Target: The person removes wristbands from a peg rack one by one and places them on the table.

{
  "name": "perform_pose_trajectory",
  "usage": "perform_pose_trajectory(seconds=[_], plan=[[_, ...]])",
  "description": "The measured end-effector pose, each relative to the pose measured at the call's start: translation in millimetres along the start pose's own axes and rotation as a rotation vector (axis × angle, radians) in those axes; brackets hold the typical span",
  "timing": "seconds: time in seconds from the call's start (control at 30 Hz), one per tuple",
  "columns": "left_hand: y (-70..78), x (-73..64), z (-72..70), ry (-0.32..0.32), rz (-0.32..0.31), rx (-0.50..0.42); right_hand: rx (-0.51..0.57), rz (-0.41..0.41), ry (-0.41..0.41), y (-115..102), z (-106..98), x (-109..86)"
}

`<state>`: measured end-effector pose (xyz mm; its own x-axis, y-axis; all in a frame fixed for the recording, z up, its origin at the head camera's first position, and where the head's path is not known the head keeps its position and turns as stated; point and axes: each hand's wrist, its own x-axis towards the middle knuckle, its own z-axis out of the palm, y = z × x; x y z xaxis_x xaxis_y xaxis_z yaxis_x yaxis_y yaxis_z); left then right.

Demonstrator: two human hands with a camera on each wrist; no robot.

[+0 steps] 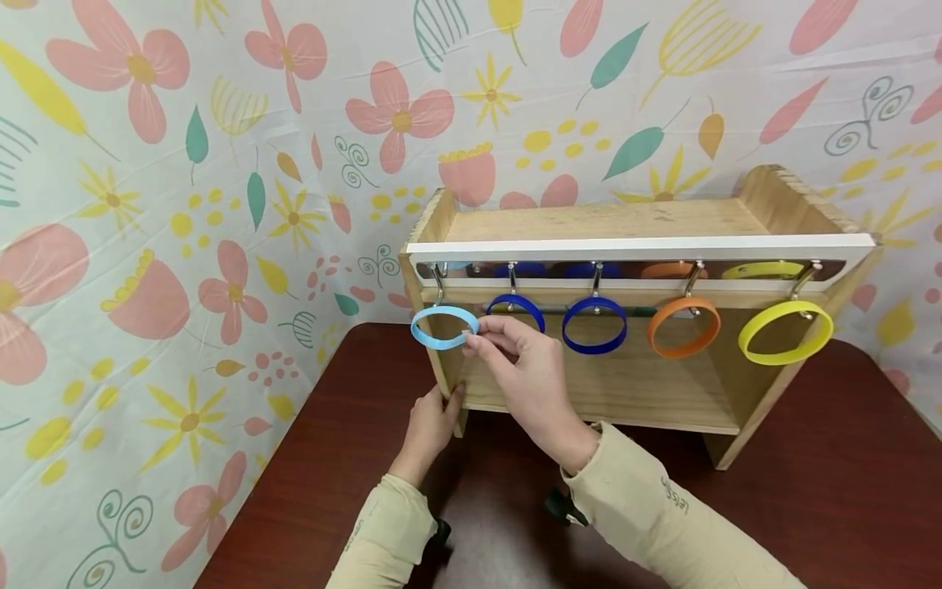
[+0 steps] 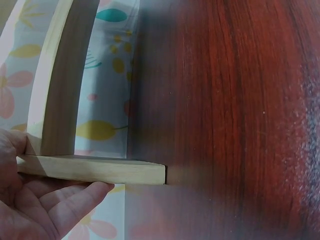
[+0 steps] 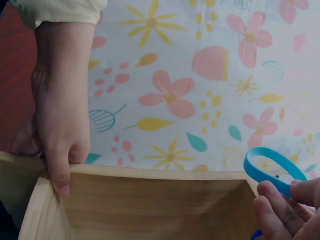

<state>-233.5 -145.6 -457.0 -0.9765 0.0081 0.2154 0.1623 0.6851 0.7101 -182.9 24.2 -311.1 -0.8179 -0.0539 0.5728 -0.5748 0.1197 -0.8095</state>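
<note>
My right hand (image 1: 533,376) pinches a light blue wristband (image 1: 434,343) between thumb and fingers at its right side. In the head view, the band's upper edge overlaps the lower end of the leftmost metal hook (image 1: 440,286). The same wristband (image 3: 265,177) shows as an open loop in the right wrist view. Low on the left side of a wooden shelf (image 1: 603,393), my left hand (image 1: 430,425) grips the side panel. In the right wrist view its thumb lies on the inner side of the wood; the left wrist view shows fingers under the panel (image 2: 100,170).
More wristbands hang from the other hooks: two dark blue (image 1: 594,349), one orange (image 1: 684,354), one yellow (image 1: 783,358). The hooks sit on a shiny strip along the shelf's white front rail (image 1: 640,245). A dark red table (image 1: 316,425) bears the shelf before a floral cloth (image 1: 184,327).
</note>
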Motion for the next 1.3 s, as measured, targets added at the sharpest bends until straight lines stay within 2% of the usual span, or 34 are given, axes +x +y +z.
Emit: perform_pose_trajectory(seconds=[0.43, 0.57, 0.7, 1.07, 1.3], plan=[[-2.5, 0.8, 1.3, 0.025, 0.024, 0.035, 0.09, 0.056, -0.062, 7.8, -6.3, -13.0], [-3.2, 1.3, 1.4, 0.042, 0.034, 0.071, 0.072, 0.075, -0.078, 10.6, -9.7, -18.6], [-4.5, 0.2, 1.1, 0.048, 0.049, 0.068, 0.055, 0.088, -0.093, 12.6, -12.2, -23.6], [-5.2, -1.1, 2.6, 0.033, -0.003, 0.078, 0.108, 0.102, -0.147, 14.6, -20.2, -34.6], [-3.6, -0.6, 3.0, 0.069, 0.039, 0.079, 0.131, 0.125, -0.166, 24.1, -25.8, -41.6]])
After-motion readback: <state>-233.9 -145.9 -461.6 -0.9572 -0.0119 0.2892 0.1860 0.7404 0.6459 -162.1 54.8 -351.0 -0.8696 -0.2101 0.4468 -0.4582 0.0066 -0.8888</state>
